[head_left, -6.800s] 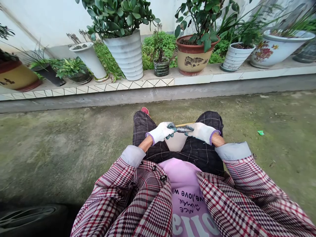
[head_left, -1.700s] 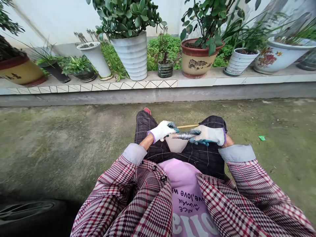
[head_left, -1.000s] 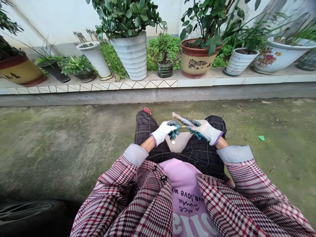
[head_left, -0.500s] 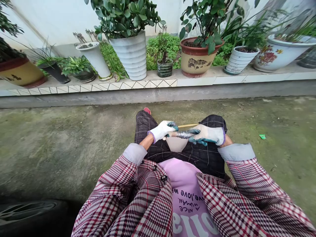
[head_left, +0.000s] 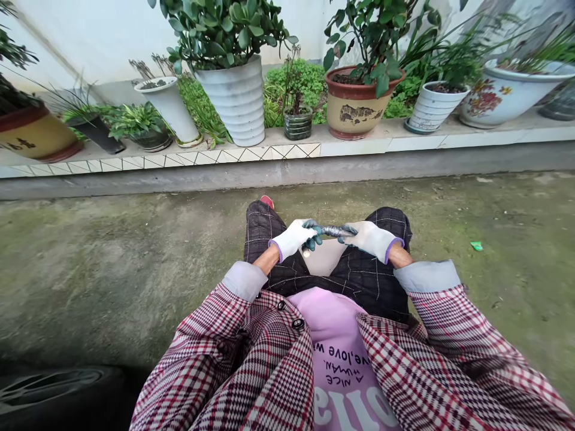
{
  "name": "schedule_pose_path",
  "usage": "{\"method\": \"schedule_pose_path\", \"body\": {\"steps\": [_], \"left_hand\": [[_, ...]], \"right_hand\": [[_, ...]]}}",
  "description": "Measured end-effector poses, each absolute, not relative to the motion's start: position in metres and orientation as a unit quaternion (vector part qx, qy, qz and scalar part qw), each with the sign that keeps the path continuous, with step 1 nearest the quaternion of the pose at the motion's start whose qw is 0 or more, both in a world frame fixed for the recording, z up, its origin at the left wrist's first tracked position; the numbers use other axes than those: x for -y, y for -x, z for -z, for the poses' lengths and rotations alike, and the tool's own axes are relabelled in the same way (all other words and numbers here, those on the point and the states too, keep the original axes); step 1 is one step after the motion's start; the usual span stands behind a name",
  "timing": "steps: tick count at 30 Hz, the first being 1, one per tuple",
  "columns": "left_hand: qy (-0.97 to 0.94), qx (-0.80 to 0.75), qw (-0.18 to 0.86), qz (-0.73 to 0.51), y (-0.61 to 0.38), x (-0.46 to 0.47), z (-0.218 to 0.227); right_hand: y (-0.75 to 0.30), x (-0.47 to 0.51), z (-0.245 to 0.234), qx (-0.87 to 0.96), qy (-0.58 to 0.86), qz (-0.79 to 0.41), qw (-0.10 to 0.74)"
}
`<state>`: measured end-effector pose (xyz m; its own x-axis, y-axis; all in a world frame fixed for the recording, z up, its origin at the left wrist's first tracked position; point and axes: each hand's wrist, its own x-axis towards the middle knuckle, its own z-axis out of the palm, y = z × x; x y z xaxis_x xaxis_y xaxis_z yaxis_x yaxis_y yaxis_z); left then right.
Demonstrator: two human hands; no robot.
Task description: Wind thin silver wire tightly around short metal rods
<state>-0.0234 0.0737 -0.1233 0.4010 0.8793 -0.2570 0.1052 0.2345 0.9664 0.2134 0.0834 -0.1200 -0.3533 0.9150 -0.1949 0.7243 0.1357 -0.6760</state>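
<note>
Right hand (head_left: 367,237): grip clasps one end of the silver-wrapped rod (head_left: 333,231), positioned crosswise between both hands. Left hand (head_left: 297,237): grip clenched around a pale-tipped piece (head_left: 306,254), touching the rod.

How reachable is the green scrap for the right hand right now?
Not readily, it seems: the right hand grips the silver-wrapped rod, and the green scrap lies on the ground past the right knee.
</note>
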Motion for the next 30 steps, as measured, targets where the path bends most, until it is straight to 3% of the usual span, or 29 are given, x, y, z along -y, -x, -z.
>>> {"method": "schedule_pose_path", "body": {"steps": [3, 9, 14, 17, 25, 30], "left_hand": [[-0.484, -0.410, 0.692, -0.345, 0.023, -0.077, 0.125], [-0.408, -0.381, 0.731, -0.393, 0.022, -0.081, 0.133], [-0.504, -0.328, 0.699, -0.388, 0.019, -0.076, 0.124], [-0.526, -0.338, 0.683, -0.378, 0.018, -0.074, 0.115], [-0.498, -0.375, 0.612, -0.486, 0.025, -0.084, 0.103], [-0.474, -0.368, 0.607, -0.521, 0.028, -0.082, 0.092]], "right_hand": [[-0.210, -0.083, 0.120, 0.722, 0.582, -0.339, 0.159], [-0.196, -0.067, 0.108, 0.580, 0.539, -0.552, 0.262], [-0.187, -0.049, 0.103, 0.556, 0.418, -0.671, 0.256], [-0.184, -0.046, 0.105, 0.552, 0.385, -0.693, 0.257], [-0.183, -0.075, 0.129, 0.490, 0.447, -0.659, 0.355], [-0.169, -0.080, 0.157, 0.448, 0.486, -0.681, 0.315]]}}
